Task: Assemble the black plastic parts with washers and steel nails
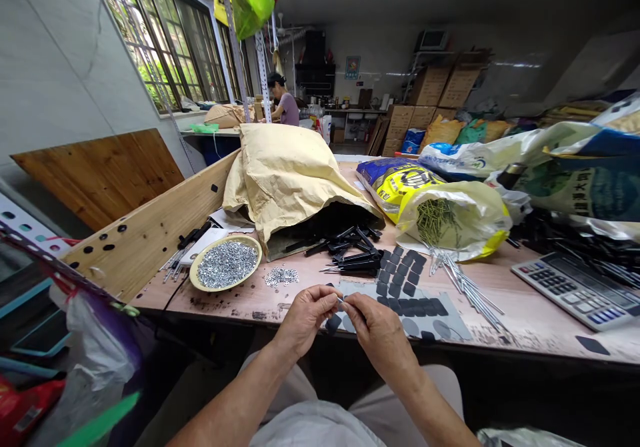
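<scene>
Hands meet over the near edge of the worktable point(280, 302), their tips almost touching. Left hand point(309, 313) and right hand point(376, 327) are both narrowed to a pinch, thumb against finger, on one small, thin, pale piece point(341, 299). That piece sits between the two sets of fingertips, mostly covered by them, so its full shape cannot be told.

Just beyond and to the right of the right hand lies a grey sheet point(457, 320) bearing black pads point(395, 290) in rows, several of the rows running off its far edge onto the tabletop. Straight ahead of both hands is a heap of black parts point(357, 253), some with thin metal shafts pointing toward the left hand. Beyond and left of the left hand, a small scatter of metal bits point(281, 276) lies on the table; farther left stands a shallow bowl point(194, 279) filled with similar small silvery pieces point(227, 264).

Behind the black parts, a large paper sack point(295, 167) lies with its dark mouth facing the hands. Beyond and right of the right hand, metal rods point(470, 293) fan out below an open yellow bag point(480, 210) holding gold-coloured slender pieces point(436, 221). Well to the right of the right hand rests a calculator point(575, 290). Far beyond both hands, another person point(289, 109) appears at another table.
</scene>
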A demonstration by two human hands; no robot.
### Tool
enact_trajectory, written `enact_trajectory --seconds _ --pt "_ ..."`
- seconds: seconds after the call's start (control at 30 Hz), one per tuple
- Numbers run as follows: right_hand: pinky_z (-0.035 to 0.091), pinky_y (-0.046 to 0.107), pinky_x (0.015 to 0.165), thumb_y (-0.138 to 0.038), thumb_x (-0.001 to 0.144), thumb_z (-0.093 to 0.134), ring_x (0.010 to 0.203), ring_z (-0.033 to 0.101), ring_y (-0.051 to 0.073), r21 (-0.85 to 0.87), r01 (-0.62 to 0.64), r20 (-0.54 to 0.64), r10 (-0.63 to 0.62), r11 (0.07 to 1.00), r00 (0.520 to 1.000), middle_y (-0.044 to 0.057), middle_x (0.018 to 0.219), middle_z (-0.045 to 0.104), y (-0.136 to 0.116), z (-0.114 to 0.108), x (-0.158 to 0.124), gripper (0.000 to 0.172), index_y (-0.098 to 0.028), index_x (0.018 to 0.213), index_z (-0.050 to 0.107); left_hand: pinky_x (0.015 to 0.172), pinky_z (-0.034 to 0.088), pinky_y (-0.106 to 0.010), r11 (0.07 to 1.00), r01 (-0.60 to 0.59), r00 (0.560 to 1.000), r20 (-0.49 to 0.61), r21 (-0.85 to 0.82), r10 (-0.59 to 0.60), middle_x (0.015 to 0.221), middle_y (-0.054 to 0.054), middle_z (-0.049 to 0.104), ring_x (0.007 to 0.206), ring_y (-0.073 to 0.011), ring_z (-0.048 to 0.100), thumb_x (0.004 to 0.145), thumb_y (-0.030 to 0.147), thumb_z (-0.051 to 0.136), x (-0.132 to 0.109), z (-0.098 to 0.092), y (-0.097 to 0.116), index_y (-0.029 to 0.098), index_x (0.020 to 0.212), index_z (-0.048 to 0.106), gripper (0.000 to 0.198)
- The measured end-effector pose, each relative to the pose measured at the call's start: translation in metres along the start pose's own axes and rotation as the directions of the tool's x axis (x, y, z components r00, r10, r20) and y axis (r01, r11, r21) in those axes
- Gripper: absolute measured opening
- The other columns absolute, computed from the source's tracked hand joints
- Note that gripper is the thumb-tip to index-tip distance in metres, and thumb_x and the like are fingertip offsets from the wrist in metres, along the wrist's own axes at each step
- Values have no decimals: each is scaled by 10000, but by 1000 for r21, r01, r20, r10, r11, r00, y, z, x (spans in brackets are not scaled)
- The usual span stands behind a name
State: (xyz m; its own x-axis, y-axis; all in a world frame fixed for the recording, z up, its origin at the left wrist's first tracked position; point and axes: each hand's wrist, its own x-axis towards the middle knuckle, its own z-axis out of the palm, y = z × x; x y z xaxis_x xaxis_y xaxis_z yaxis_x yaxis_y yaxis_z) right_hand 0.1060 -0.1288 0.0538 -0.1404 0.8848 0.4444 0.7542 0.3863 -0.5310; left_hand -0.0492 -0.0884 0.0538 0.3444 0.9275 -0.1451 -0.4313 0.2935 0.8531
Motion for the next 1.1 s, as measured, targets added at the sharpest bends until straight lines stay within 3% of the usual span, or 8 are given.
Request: enact_trajectory --seconds 0.43,0.83,0.9,1.0,1.1 --pt "394 220 577 -334 981 453 599 566 132 166 -100 27 97 981 995 -10 684 642 -6 -4 2 270 -224 814 634 673 449 -201 987 135 989 73 -86 -129 729 -35 683 632 -78 579 656 272 849 -1 -6 4 124 860 761 267" --pt "399 241 622 -404 985 415 635 573 148 154 -91 -12 94 984 995 22 717 643 -3 4 0 337 -211 801 621 566 408 -159 989 114 993 -26 -94 -117 644 5 623 575 -55 536 569 240 896 3 1 5 120 676 702 253" --pt "390 233 562 -446 978 411 553 538 134 270 -176 70 163 947 984 -4 625 591 -2 3 0 366 -211 782 611 605 424 -164 993 96 995 -5 -68 -96 663 -5 640 599 -62 556 591 249 885 3 0 4 116 707 711 248" --pt "343 214 442 -511 959 412 408 451 102 483 -371 256 278 793 926 -53 517 493 -1 4 1 395 -206 792 598 679 450 -190 995 88 995 60 -54 -85 698 -22 668 655 -90 601 622 260 866 3 -3 2 116 784 729 256" --pt "323 204 416 -536 938 437 386 434 86 563 -437 304 316 702 899 -58 527 495 2 7 0 402 -193 810 604 686 446 -195 993 107 988 119 -42 -102 713 -31 672 660 -91 599 672 274 836 2 -5 2 116 872 737 274"
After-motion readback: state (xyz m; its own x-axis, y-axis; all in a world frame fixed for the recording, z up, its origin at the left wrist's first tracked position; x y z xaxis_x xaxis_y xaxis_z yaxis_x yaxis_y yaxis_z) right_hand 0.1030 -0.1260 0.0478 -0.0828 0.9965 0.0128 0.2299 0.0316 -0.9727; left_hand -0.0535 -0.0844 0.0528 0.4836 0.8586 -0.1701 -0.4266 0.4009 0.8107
